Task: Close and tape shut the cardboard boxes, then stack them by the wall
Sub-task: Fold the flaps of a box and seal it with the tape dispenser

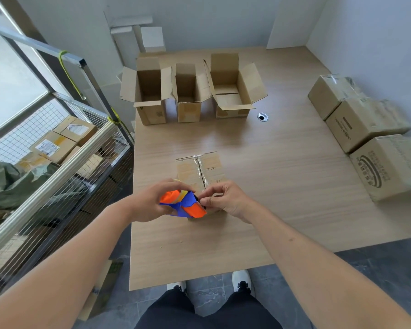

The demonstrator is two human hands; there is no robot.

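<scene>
Two hands work mid-frame: left hand [152,203] grips the tape dispenser [182,204], right hand [223,200] pinches its tape end over the closed box [199,172]; a slipped end could stick crooked.

A closed brown box [199,170] lies on the table, clear tape along its seam; three stand open behind.
</scene>
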